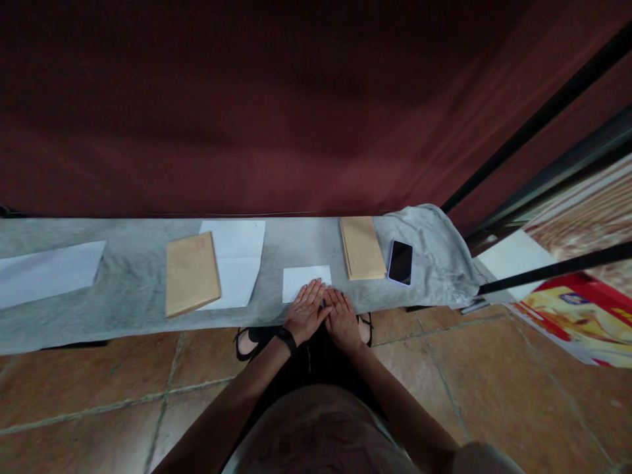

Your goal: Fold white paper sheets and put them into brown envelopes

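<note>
A small white sheet of paper (295, 279), seemingly folded, lies on the grey cloth in front of me. Flat on its lower right part rests my left hand (307, 312), fingers stretched out, with a dark band on the wrist. My right hand (342, 321) lies flat beside it at the paper's right end, its fingers also straight, and the two hands touch at the thumbs. Part of the paper is hidden under them. To the right is a stack of brown envelopes (363, 249). Further left, another stack of brown envelopes (191, 273) overlaps a larger creased white sheet (239, 263).
A grey cloth (138, 243) covers the long narrow table. On it, a phone (400, 262) lies at the right and more white paper (54, 266) at the far left. A dark red curtain (296, 131) hangs behind. Black poles (543, 268) and a printed carton (577, 316) stand at the right.
</note>
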A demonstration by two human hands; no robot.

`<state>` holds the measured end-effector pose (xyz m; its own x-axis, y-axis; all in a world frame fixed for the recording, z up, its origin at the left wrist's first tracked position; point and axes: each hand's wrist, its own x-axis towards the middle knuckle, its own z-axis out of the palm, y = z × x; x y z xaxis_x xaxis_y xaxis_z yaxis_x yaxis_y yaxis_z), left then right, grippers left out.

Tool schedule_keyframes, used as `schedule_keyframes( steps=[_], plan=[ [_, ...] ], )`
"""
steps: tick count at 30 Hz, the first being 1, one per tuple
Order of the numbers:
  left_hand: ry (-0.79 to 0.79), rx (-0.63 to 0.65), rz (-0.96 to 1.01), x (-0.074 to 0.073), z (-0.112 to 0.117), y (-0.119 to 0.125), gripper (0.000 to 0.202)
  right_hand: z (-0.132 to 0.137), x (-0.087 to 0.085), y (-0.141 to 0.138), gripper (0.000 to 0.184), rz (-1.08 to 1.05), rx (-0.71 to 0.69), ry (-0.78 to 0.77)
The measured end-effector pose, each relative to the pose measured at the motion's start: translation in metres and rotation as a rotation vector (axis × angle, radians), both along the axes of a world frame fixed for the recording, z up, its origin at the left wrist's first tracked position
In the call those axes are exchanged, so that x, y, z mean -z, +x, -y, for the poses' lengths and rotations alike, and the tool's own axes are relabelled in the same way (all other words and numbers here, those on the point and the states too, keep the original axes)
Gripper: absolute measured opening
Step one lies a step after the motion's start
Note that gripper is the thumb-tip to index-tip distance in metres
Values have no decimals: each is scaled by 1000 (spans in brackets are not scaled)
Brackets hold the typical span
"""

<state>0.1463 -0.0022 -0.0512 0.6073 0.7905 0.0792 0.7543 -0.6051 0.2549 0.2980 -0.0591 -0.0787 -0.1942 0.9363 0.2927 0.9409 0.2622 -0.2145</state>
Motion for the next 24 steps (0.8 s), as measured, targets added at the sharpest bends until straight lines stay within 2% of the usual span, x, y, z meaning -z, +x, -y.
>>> schedule_keyframes(
  steps=[14, 24],
  plan=[
    [-26, 7, 0, 4, -40, 22, 67, 0, 4, -1, 52, -42, -4, 40],
    [1, -99, 10, 7, -56, 6, 67, 0, -4, 0, 57, -21, 4, -30]
  ],
)
